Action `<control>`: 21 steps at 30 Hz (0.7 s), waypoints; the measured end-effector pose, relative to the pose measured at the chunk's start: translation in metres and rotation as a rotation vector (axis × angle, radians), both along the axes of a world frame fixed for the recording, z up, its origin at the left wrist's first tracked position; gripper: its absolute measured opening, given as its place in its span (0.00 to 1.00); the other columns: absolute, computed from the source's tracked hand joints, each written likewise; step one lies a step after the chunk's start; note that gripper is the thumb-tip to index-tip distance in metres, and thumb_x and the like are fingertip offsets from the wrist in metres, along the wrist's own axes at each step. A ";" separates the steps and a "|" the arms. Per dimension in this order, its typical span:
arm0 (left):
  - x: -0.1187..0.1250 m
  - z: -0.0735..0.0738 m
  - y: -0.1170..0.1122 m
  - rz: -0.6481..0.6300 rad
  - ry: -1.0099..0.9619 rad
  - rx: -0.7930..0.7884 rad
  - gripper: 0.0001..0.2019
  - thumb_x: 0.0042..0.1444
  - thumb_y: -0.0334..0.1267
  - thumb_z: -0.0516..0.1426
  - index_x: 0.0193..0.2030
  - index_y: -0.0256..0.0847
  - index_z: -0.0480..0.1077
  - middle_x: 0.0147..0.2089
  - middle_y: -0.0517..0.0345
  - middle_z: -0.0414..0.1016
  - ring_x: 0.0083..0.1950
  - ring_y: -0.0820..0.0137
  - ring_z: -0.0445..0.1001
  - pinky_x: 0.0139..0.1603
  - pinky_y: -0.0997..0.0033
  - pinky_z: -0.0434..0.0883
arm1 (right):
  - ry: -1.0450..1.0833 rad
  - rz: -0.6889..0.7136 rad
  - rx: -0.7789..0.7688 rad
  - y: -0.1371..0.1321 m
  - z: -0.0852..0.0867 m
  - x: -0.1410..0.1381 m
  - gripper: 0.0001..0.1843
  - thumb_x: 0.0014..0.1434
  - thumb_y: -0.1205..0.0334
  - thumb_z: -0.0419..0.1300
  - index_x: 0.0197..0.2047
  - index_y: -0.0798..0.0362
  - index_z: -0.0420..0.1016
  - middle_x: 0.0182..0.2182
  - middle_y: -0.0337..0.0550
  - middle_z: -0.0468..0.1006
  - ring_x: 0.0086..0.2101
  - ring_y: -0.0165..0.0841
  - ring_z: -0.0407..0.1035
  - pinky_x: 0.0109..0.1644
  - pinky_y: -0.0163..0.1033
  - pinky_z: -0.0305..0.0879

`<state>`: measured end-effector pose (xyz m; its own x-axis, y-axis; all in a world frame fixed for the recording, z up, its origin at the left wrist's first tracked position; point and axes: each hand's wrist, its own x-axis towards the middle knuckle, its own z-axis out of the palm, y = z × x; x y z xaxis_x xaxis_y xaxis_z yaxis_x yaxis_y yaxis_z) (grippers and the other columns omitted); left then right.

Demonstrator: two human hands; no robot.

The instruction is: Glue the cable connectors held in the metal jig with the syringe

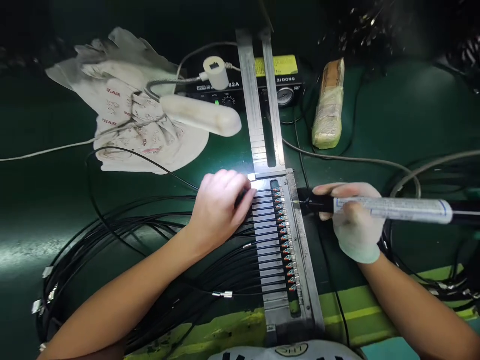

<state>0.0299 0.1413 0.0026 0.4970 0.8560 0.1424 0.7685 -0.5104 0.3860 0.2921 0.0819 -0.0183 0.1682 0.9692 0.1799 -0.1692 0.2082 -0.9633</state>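
Note:
My right hand, in a thin pale glove, grips a labelled dispensing syringe with a black front end. Its thin needle points left, at the small connectors lined up in a metal fixture. Black cables run from the left across the fixture to these connectors. Bare and closed, my left hand rests at the fixture's left edge over the upper cables. Thumb and forefinger come together there; what lies between them is hidden.
Behind the fixture sits a black controller with a gauge. A white lamp hangs over crumpled white bags at back left. A wrapped block lies back right. Looped cables spread left, and a grey hose crosses right.

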 end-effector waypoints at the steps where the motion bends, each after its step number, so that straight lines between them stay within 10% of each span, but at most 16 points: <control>1: -0.001 0.006 -0.004 -0.045 0.071 -0.044 0.09 0.67 0.39 0.53 0.37 0.40 0.69 0.34 0.56 0.71 0.39 0.64 0.69 0.41 0.63 0.62 | 0.070 -0.022 -0.018 0.002 0.001 0.001 0.08 0.61 0.55 0.63 0.41 0.49 0.78 0.39 0.44 0.84 0.20 0.29 0.72 0.20 0.35 0.67; 11: -0.002 0.006 -0.025 -0.241 0.333 -0.039 0.08 0.65 0.28 0.50 0.36 0.38 0.69 0.37 0.51 0.71 0.40 0.63 0.67 0.41 0.63 0.65 | 0.229 -0.051 -0.195 0.004 0.013 0.002 0.08 0.61 0.54 0.61 0.40 0.49 0.73 0.38 0.41 0.84 0.22 0.27 0.69 0.23 0.34 0.63; 21: -0.014 0.042 -0.023 -0.175 -0.056 -0.370 0.04 0.63 0.31 0.53 0.37 0.42 0.61 0.32 0.64 0.64 0.32 0.73 0.61 0.33 0.72 0.62 | 0.327 0.352 -0.422 0.011 0.035 0.033 0.19 0.63 0.43 0.58 0.35 0.51 0.73 0.26 0.35 0.78 0.12 0.16 0.46 0.15 0.28 0.38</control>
